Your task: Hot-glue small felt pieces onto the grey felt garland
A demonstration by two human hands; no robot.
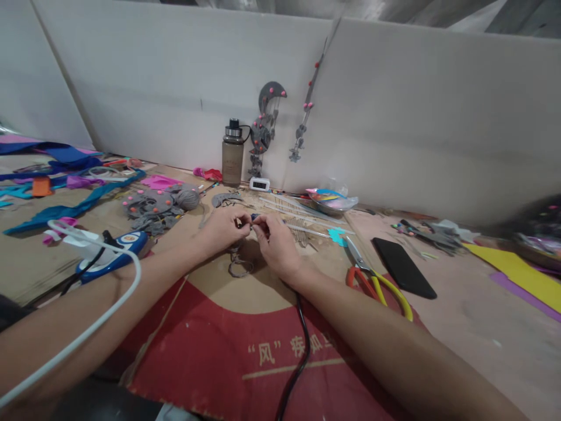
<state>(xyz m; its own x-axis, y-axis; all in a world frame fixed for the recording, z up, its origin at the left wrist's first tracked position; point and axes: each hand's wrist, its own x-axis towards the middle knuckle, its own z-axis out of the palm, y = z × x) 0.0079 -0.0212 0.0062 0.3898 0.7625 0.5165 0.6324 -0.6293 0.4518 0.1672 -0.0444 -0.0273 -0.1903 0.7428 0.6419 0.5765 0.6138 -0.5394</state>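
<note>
Our left hand [225, 228] and right hand [278, 242] pinch what seems grey string [235, 255], its loops apparently unfinished, with complete-looking grey hangings [261, 138] against the far wall [394, 117].

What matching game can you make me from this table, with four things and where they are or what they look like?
Things:
1. Scissors
2. Phone
3. Bottle
4. Grey string

Clues:
A. Standing upright near the white wall
B. Just below the left hand and right hand in the picture
C. Partly orange-red, partly yellow
D. Black and lying flat

Right pairs: 1-C, 2-D, 3-A, 4-B
</note>
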